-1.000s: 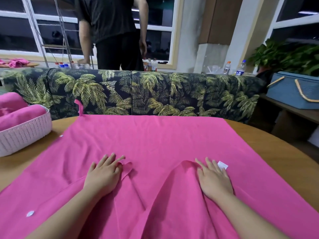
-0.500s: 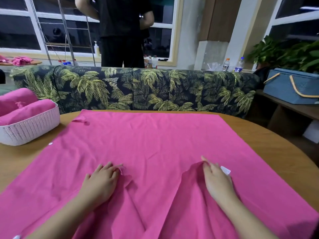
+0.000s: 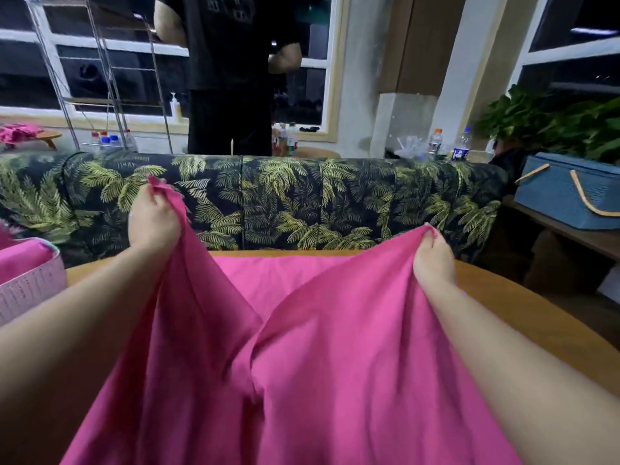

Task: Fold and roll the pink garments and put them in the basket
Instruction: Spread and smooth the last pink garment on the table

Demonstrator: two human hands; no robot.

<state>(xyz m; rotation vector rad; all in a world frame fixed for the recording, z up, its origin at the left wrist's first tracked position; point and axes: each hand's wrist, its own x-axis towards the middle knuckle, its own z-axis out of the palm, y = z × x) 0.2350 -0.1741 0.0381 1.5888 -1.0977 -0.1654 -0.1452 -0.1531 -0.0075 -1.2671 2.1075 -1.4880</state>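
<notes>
A large pink garment [image 3: 335, 364] hangs lifted off the round wooden table [image 3: 523, 313]. My left hand [image 3: 152, 219] pinches one upper edge of it, raised high at the left. Over on the right, my right hand [image 3: 432, 256] pinches another edge a little lower. The cloth sags in folds between the two hands, and part of it still lies on the tabletop behind. A white woven basket [image 3: 30, 286] stands at the table's left edge with rolled pink garments [image 3: 20, 258] inside.
A sofa with a palm-leaf print [image 3: 285, 199] runs behind the table. A person in black [image 3: 228, 75] stands beyond it by the window. A blue basket [image 3: 570, 193] sits on a shelf at the right, near green plants. A metal rack stands at the back left.
Both hands lay flat on the spread garment; now they have pinched its edges and lifted it up off the table, toward the far side.
</notes>
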